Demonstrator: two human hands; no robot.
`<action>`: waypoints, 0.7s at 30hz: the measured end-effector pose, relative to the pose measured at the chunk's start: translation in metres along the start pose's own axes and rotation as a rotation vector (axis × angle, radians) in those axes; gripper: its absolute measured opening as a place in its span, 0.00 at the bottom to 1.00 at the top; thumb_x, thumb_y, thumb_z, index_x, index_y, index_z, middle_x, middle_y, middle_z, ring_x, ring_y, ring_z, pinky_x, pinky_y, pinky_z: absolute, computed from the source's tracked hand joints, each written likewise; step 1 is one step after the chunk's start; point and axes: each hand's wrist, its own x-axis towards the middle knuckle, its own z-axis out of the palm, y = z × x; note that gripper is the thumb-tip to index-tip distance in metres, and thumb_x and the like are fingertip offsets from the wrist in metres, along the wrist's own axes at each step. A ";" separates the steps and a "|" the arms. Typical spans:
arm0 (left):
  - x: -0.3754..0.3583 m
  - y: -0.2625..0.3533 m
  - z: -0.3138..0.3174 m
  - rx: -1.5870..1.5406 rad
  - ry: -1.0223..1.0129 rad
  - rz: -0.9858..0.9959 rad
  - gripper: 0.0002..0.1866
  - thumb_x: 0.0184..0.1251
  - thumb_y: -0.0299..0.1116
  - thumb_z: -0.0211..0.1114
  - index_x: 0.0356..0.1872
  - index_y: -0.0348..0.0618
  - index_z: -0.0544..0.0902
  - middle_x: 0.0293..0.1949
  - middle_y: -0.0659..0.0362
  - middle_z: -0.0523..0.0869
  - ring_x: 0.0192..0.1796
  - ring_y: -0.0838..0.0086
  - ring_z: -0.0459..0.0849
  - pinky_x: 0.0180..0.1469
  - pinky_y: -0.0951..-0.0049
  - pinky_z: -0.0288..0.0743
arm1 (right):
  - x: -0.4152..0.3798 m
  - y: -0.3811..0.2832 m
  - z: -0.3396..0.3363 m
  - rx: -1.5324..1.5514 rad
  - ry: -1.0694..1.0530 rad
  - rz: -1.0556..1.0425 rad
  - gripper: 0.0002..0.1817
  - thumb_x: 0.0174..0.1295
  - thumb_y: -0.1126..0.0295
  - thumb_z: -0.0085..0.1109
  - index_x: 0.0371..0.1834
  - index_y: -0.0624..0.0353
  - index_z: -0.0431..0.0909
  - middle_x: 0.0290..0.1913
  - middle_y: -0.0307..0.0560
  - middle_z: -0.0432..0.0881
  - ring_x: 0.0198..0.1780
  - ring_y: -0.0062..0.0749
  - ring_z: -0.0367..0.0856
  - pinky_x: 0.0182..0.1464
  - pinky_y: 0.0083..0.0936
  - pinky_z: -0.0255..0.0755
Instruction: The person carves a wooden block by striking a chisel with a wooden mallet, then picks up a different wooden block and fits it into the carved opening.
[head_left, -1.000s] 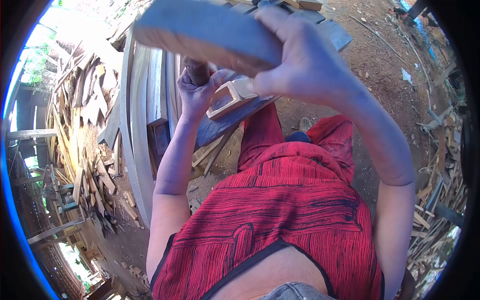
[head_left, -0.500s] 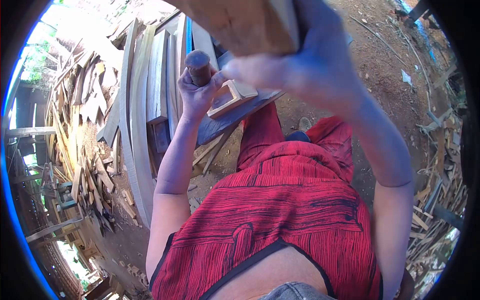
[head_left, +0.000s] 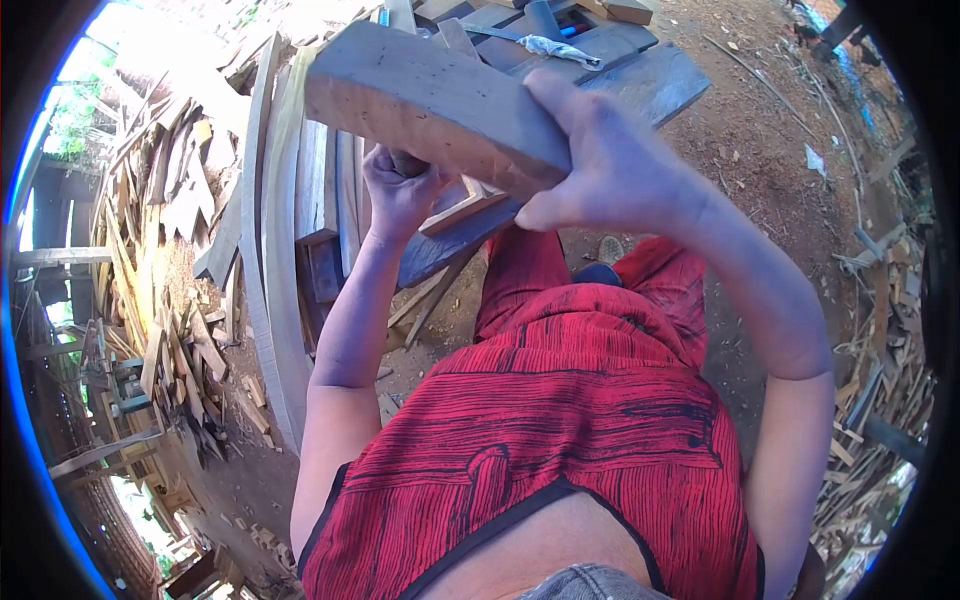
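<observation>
Item: wooden mallet block (head_left: 430,100) raised over chisel handle (head_left: 405,162), pale frame piece (head_left: 462,208) at the near edge of the bench (head_left: 650,85).

Right hand (head_left: 610,170) is wrapped tight round the block; left hand (head_left: 400,195) is closed round the handle, its top hidden under the block. Risk, judged: an off-centre blow could glance onto the left knuckles, or slide the seemingly unclamped frame off the edge toward the lap.

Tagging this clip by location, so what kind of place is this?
Probably an open-air woodworking yard: heaps of offcuts, long planks leaning on bare dirt, and a worn plank bench under the hands.
</observation>
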 end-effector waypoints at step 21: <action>-0.007 -0.007 -0.015 0.012 0.121 0.048 0.09 0.50 0.25 0.75 0.27 0.41 0.80 0.24 0.65 0.82 0.27 0.83 0.79 0.31 0.80 0.73 | 0.010 -0.003 0.029 0.135 0.144 -0.169 0.29 0.37 0.69 0.72 0.45 0.64 0.71 0.35 0.48 0.79 0.33 0.32 0.80 0.38 0.30 0.73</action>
